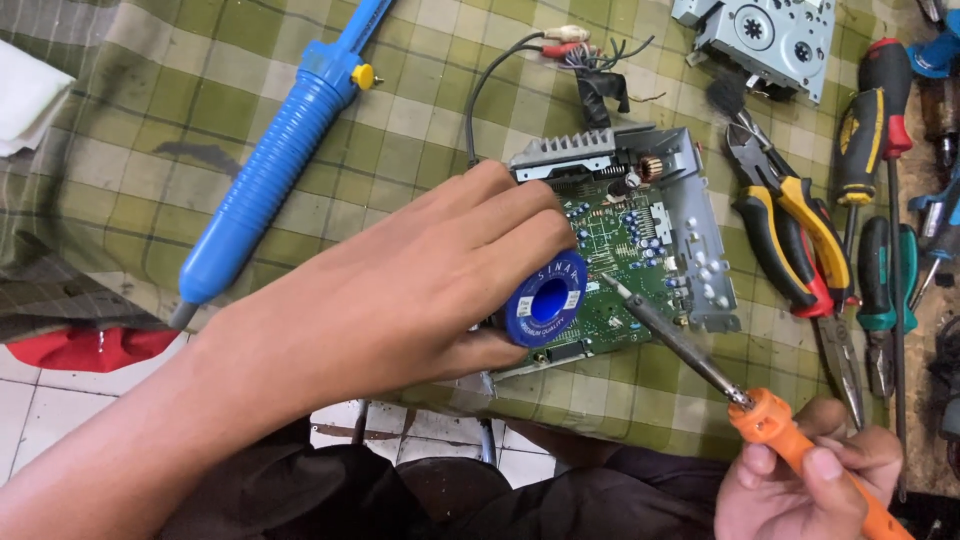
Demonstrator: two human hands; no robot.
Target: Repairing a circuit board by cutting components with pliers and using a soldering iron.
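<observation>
Two hands (400, 300) (810, 470), one soldering iron (700, 360), one blue solder spool (548, 298), one circuit board (625, 250), one blue desoldering pump (270, 170), two pliers (790, 230).

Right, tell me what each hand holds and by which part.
The left hand holds a blue round solder spool by its rim, between thumb and fingers. The right hand grips an orange-handled soldering iron by its handle.

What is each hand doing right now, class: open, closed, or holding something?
Left hand: closed on a blue solder spool over the circuit board.
Right hand: closed on an orange-handled soldering iron.
</observation>
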